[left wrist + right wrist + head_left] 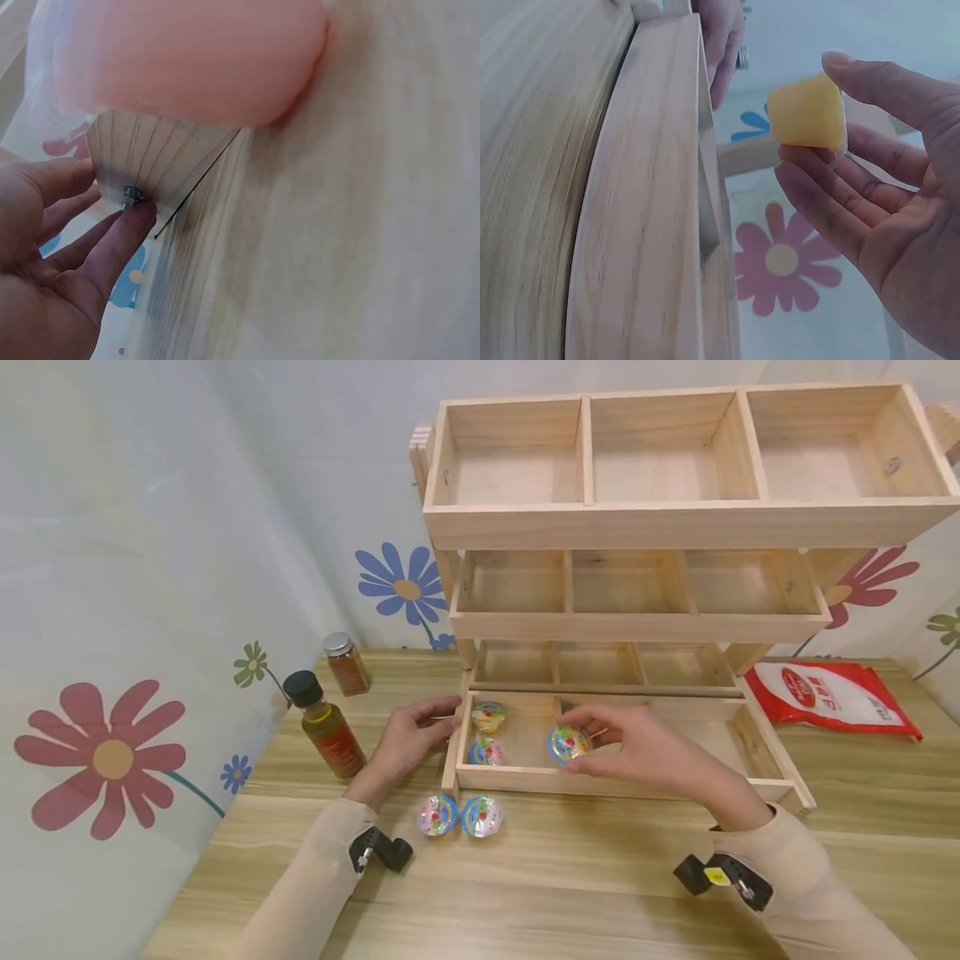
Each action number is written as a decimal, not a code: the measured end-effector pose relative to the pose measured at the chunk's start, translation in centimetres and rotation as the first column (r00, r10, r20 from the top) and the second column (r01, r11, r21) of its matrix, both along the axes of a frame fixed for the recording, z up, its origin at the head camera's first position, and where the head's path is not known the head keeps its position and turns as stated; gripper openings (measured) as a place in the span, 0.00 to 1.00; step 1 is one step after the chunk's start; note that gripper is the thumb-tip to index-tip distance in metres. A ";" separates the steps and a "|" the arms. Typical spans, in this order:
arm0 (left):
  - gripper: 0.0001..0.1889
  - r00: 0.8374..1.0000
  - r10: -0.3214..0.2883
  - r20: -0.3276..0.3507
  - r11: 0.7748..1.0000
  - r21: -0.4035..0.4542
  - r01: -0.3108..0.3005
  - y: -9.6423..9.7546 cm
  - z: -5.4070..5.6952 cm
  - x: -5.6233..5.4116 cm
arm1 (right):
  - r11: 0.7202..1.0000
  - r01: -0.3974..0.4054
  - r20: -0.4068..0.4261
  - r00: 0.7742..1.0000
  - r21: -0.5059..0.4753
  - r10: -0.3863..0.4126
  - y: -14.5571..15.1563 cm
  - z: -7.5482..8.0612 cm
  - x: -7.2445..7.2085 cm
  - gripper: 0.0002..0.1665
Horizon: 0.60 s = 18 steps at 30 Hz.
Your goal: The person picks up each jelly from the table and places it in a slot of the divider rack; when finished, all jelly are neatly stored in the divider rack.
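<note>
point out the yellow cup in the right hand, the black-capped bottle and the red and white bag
Yellow cup [804, 114], right wrist view: its side wall.
Black-capped bottle [334, 743], head view: its red label.
Red and white bag [838, 697], head view: its white middle.

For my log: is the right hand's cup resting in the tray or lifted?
Lifted: the right hand pinches the cup above the tray's rim.

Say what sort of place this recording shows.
Probably a staged tabletop set, perhaps indoors: a pale, tiered wooden rack with square-cornered compartments stands on a light wood-grain tabletop, before a white backdrop printed with colourful flowers.
</note>
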<state>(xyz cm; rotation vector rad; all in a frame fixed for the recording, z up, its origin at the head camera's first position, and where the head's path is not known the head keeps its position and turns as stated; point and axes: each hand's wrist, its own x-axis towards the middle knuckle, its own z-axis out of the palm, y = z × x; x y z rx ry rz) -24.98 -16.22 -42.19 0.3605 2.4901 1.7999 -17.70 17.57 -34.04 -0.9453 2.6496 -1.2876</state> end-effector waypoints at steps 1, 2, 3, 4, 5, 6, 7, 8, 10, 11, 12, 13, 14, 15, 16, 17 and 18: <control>0.21 1.000 0.000 -0.002 1.000 0.000 0.000 0.0 0.0 0.0 | 1.000 0.007 0.005 1.000 -0.002 -0.007 0.1 -0.1 -0.1 0.28; 0.21 1.000 -0.001 -0.003 1.000 0.001 0.001 0.0 0.0 0.0 | 1.000 0.017 0.008 1.000 -0.001 -0.017 0.3 -0.1 -0.3 0.28; 0.22 1.000 -0.002 -0.004 1.000 0.003 0.002 0.0 0.0 0.1 | 1.000 0.027 0.014 1.000 -0.002 -0.027 0.4 -0.2 -0.4 0.28; 0.21 1.000 -0.002 -0.004 1.000 0.005 0.002 0.0 0.0 0.0 | 0.999 0.041 0.022 0.999 0.002 -0.041 0.5 -0.3 -0.6 0.28; 0.21 1.000 -0.002 -0.005 1.000 0.005 0.002 0.0 0.0 0.0 | 0.999 0.053 0.030 0.998 0.007 -0.053 0.6 -0.3 -0.7 0.29; 0.21 1.000 -0.002 -0.006 1.000 0.005 0.002 0.0 0.0 0.0 | 0.998 0.065 0.040 0.997 0.010 -0.066 0.7 -0.4 -0.8 0.29; 0.21 1.000 -0.003 -0.007 1.000 0.004 0.003 0.0 -0.1 0.0 | 0.997 0.076 0.050 0.996 0.017 -0.077 0.8 -0.5 -0.9 0.29; 0.21 1.000 -0.002 -0.009 1.000 0.001 0.002 0.0 -0.1 0.0 | 0.996 0.087 0.059 0.994 0.022 -0.089 0.9 -0.6 -1.0 0.29; 0.21 1.000 -0.002 -0.010 1.000 -0.004 0.002 0.0 -0.1 -0.1 | 0.994 0.101 0.078 0.992 0.028 -0.103 1.0 -0.8 -1.2 0.29; 0.21 1.000 -0.002 -0.010 1.000 -0.006 0.002 0.0 -0.2 -0.1 | 0.994 0.107 0.083 0.991 0.033 -0.109 1.1 -0.9 -1.3 0.29; 0.21 1.000 -0.002 -0.011 1.000 -0.006 0.002 -0.1 -0.2 -0.1 | 0.993 0.115 0.088 0.989 0.039 -0.118 1.2 -1.0 -1.4 0.30; 0.21 1.000 -0.002 -0.011 1.000 -0.006 0.002 0.0 -0.2 -0.1 | 0.992 0.120 0.089 0.988 0.046 -0.123 1.3 -1.1 -1.4 0.30; 0.21 1.000 -0.002 -0.010 1.000 -0.004 0.002 0.0 -0.2 -0.1 | 0.991 0.126 0.087 0.988 0.053 -0.130 1.4 -1.2 -1.5 0.30; 0.21 1.000 -0.003 -0.007 1.000 -0.002 0.003 0.0 -0.2 -0.2 | 0.989 0.132 0.087 0.987 0.061 -0.137 1.5 -1.3 -1.6 0.30; 0.21 1.000 -0.002 -0.008 1.000 -0.001 0.002 0.0 -0.2 -0.1 | 0.988 0.138 0.084 0.986 0.068 -0.143 1.6 -1.3 -1.7 0.30; 0.21 1.000 -0.002 -0.007 1.000 0.000 0.002 -0.1 -0.2 -0.1 | 0.986 0.145 0.081 0.985 0.079 -0.151 1.7 -1.4 -1.8 0.31; 0.21 1.000 -0.001 -0.004 1.000 0.002 0.001 -0.1 -0.3 -0.1 | 0.985 0.149 0.080 0.985 0.085 -0.156 1.8 -1.5 -1.9 0.31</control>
